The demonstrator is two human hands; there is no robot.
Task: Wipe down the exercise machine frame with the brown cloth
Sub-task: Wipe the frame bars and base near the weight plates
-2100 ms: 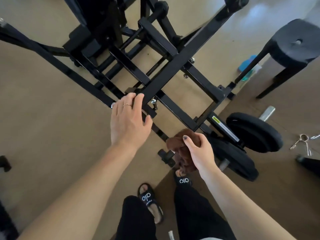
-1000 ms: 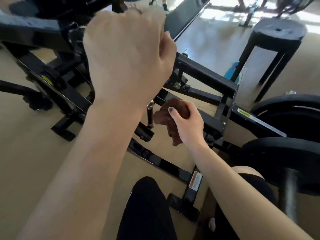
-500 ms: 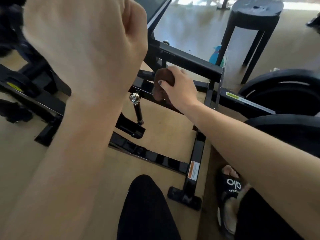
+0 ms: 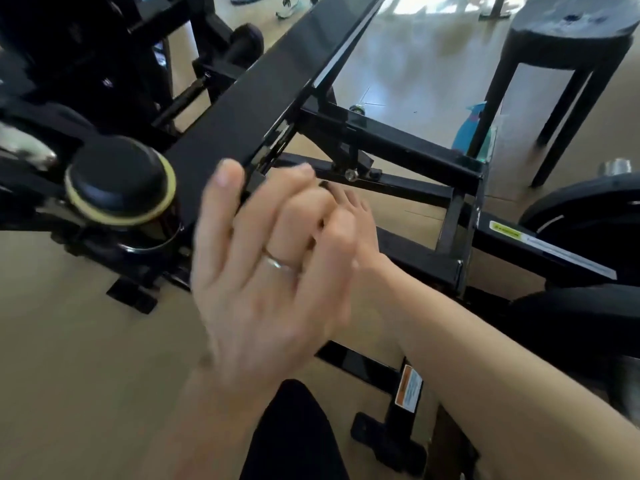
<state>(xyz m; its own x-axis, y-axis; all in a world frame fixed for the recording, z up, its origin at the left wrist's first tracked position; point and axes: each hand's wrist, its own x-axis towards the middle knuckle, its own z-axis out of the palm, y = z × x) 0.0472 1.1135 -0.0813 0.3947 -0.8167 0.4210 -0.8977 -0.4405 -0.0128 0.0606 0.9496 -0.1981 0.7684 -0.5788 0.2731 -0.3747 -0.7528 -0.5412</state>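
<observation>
Having opened from a fist since the earlier frame: left hand (image 4: 263, 271), now lying with fingers spread and straight, fingertips nearing the angled black bar of the exercise machine frame (image 4: 408, 147); a ring showing on one finger.

Right hand (image 4: 349, 216): reaching in behind the left, mostly covered by it; grip impossible to tell, whether curled, pressed or pinching.

Brown cloth: not showing anywhere now; judged to be bunched in the right hand behind the left, near the lower cross-bar at centre.

Doing the step well, as judged: keeping the cloth flat against the tube, stroking along its length, wrapping round to the underside and the bolted joints; steadying with the left hand on the bar.

Hard to make out: both hands blurring with motion; round capped part (image 4: 119, 183) at left smeared; frame cut off at top left; weight plate (image 4: 588, 209) cut off at right edge.
</observation>
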